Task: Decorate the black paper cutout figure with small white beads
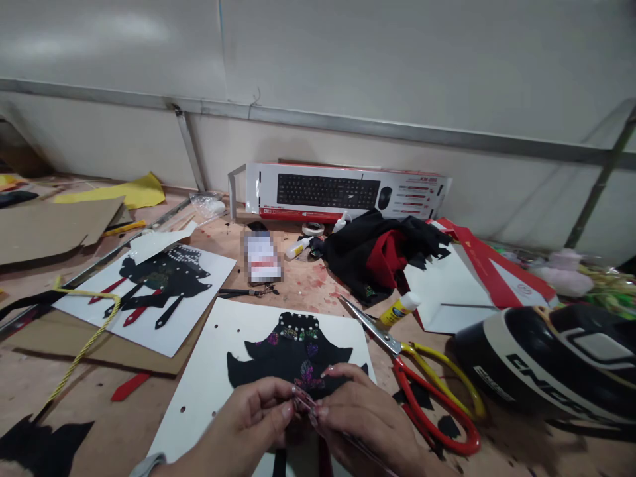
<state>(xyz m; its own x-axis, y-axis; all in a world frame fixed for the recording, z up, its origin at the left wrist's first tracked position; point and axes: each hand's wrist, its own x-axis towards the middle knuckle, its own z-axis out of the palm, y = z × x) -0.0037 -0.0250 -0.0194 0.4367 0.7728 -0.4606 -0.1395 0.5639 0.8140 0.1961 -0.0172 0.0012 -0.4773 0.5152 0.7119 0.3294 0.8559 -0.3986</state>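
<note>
My left hand (pixel 248 414) and my right hand (pixel 362 417) meet at the bottom centre, both pinched on a small shiny pink trim piece (pixel 304 399) between their fingertips. They hover over a black cut-out fabric shape (pixel 293 358) with bead and sequin decoration, which lies on a white board (pixel 209 391). What the trim is exactly is too small to tell.
Red-and-yellow scissors (pixel 422 377) and a glue bottle (pixel 397 310) lie right of the board. A black helmet (pixel 546 361) sits far right. A second decorated cut-out on a white board (pixel 159 285), yellow cord (pixel 89 338), black-red cloth (pixel 382 255) and a keyboard box (pixel 338 192) lie beyond.
</note>
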